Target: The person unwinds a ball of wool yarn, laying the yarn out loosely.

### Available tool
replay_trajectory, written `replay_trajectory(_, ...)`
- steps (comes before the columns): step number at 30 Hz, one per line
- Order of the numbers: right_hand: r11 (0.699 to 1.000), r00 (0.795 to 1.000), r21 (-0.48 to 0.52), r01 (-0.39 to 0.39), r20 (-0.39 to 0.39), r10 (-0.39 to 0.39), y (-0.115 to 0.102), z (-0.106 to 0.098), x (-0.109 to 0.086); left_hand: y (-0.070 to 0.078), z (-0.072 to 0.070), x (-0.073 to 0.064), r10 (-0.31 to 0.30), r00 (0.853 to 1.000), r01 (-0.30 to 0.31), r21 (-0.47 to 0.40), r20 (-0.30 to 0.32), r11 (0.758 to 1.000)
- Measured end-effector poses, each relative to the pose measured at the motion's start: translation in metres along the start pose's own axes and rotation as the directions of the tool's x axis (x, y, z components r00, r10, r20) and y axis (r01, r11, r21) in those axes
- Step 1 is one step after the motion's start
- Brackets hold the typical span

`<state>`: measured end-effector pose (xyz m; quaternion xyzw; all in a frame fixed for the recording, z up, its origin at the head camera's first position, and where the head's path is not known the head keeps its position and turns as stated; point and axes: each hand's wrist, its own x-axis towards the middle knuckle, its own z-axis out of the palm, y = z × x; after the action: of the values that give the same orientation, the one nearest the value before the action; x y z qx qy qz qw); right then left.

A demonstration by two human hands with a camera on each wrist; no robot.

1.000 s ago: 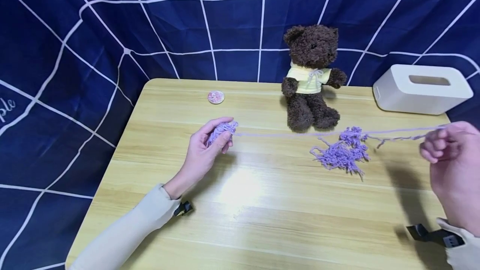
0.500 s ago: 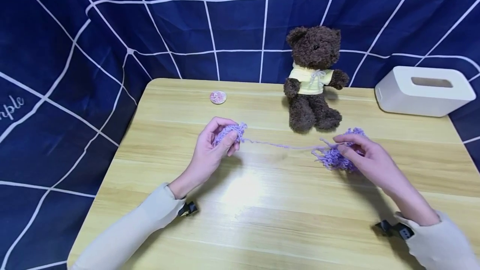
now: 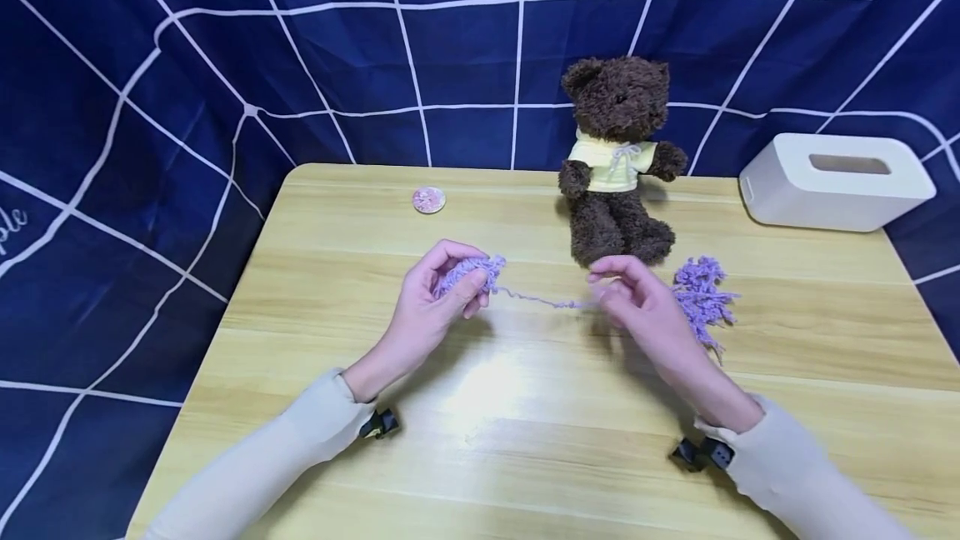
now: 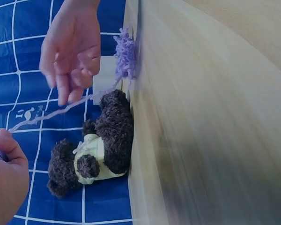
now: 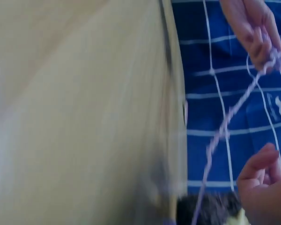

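My left hand [image 3: 422, 311] grips a small wound bundle of lilac yarn [image 3: 468, 272] above the table, thumb on its near side. From it a thin yarn strand [image 3: 538, 299] runs right, toward a loose purple yarn heap [image 3: 705, 300] on the tabletop. The right hand [image 3: 645, 311] hovers between bundle and heap with loosely bent fingers. In the right wrist view the strand [image 5: 229, 117] passes beside the right hand [image 5: 264, 176], apart from its fingers. The left wrist view also shows the right hand [image 4: 72, 56] holding nothing, the strand crossing near its fingertips.
A brown teddy bear [image 3: 618, 165] in a yellow shirt sits at the back of the wooden table [image 3: 480, 482]. Right of it stands a white tissue box [image 3: 832, 183]. A round pink disc [image 3: 428, 200] lies at the back left. Blue checked cloth [image 3: 465, 48] hangs behind.
My right hand has come left from the far right, past the heap, and no longer holds the strand. The strand has gone from taut to slack. The left hand keeps the bundle, shifting slightly right.
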<state>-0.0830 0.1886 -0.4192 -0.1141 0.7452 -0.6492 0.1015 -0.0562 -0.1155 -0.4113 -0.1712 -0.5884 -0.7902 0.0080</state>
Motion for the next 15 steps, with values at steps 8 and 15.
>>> replay_trajectory(8, 0.995, 0.957, 0.059, 0.077, 0.276, -0.090, 0.000, 0.040, 0.003, -0.004, 0.007, 0.002, -0.010, 1.000, 0.008, 0.065, 0.027, 0.998)
replay_trajectory(15, 0.997, 0.969, -0.054, 0.058, 0.243, -0.043, -0.007, 0.045, -0.005, -0.009, 0.007, 0.000, -0.041, 0.999, 0.039, 0.101, 0.021, 0.994)
